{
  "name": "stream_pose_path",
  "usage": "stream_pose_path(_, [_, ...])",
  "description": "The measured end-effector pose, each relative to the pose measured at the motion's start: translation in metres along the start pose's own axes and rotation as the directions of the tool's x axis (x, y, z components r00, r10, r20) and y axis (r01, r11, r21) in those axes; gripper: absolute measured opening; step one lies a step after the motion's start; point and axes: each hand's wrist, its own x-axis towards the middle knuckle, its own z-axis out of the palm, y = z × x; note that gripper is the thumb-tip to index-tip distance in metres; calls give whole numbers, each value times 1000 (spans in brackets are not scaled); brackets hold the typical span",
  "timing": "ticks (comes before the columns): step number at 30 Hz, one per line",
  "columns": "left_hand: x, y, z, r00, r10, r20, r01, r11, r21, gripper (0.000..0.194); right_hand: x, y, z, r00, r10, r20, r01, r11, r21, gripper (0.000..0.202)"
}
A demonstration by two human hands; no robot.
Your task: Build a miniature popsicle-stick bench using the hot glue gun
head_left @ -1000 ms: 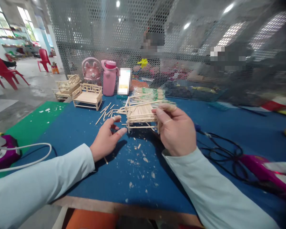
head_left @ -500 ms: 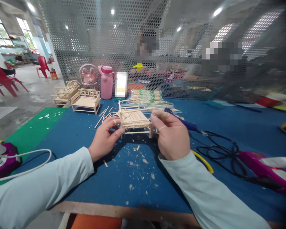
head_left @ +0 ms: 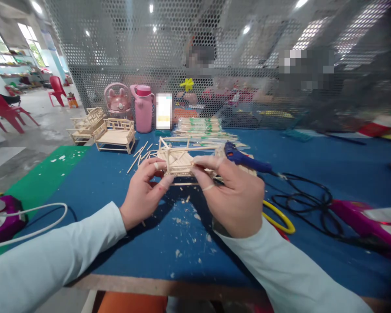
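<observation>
My left hand (head_left: 146, 187) is closed on the left end of a miniature bench made of thin wooden sticks (head_left: 180, 158), its thumb and fingers at the corner post. Over the bench's right front, my right hand (head_left: 233, 187) is pinched. Whatever lies between its fingertips is too small to make out, and the hand hides the bench's right end. Pale bands wrap fingers on both hands. Just beyond the right hand lies a blue hot glue gun (head_left: 249, 160). Loose short sticks (head_left: 140, 154) are scattered left of the bench.
Other miniature benches (head_left: 115, 135) stand at the back left, near a pink bottle (head_left: 143, 108) and a phone (head_left: 164, 112). Bundled sticks (head_left: 198, 127) lie by the perforated metal screen (head_left: 247, 95). At right are black cable (head_left: 299, 187), a yellow-handled tool (head_left: 280, 219) and a purple power strip (head_left: 361, 221).
My right hand has shifted left and inward, its fingertips going from the bench's right end to its front. The bench is tilted slightly differently. My left hand keeps its hold.
</observation>
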Motion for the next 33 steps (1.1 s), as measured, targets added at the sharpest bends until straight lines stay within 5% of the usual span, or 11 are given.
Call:
stream_pose_path(10, [-2, 3, 2, 1000, 10, -2, -10, 1000, -5, 12, 4, 2, 2, 997, -39, 62, 40, 999, -6, 15])
stream_pose_path(17, [-2, 2, 2, 1000, 18, 8, -18, 1000, -9, 14, 2, -2, 2, 994, 107, 28, -106, 994, -25, 18])
stream_pose_path(26, [-2, 1, 3, 999, 30, 12, -30, 1000, -2, 15, 4, -3, -5, 987, -89, 137, 99, 993, -68, 14])
stream_pose_path(33, [-2, 0, 4, 999, 42, -5, -42, 998, -38, 16, 7, -7, -10, 992, -18, 125, 29, 996, -89, 5])
